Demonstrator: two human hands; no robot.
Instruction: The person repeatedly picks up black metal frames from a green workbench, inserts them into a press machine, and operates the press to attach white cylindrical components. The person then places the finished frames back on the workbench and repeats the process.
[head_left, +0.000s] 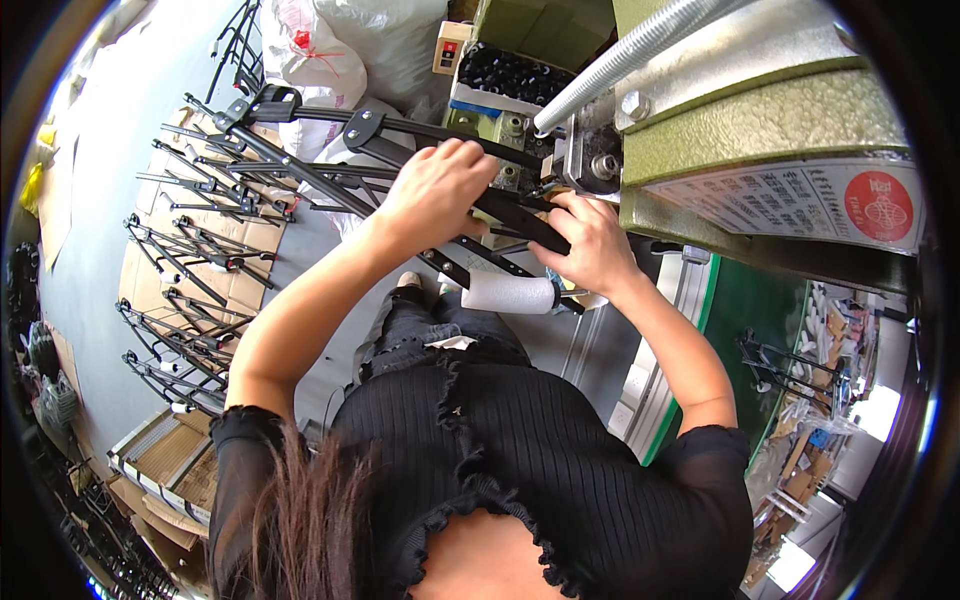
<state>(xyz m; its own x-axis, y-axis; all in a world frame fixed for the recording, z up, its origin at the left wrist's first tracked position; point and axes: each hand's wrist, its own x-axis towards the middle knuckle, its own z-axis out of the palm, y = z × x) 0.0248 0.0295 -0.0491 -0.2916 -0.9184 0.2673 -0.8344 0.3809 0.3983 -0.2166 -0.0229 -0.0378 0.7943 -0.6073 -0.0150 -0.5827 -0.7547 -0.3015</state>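
Observation:
A black folding metal tube frame (315, 176), with plastic joints and rivets, stretches from the upper left to a green riveting or press machine (757, 112). My left hand (439, 195) is wrapped over its tubes near the middle. Close to the machine's tooling (596, 161), my right hand (589, 244) grips a flat black bar (525, 221) of the frame; its fingertips are partly hidden. A white foam sleeve (510, 292) covers a tube below my hands. The exact contact between frame and tooling is hard to make out.
An open box of small black parts (514, 75) sits behind the tooling, under a coil spring (622, 60). Several similar frames (202, 262) lie on cardboard at left. White plastic bags (375, 45) stand at the back. A green conveyor belt (720, 352) runs at right.

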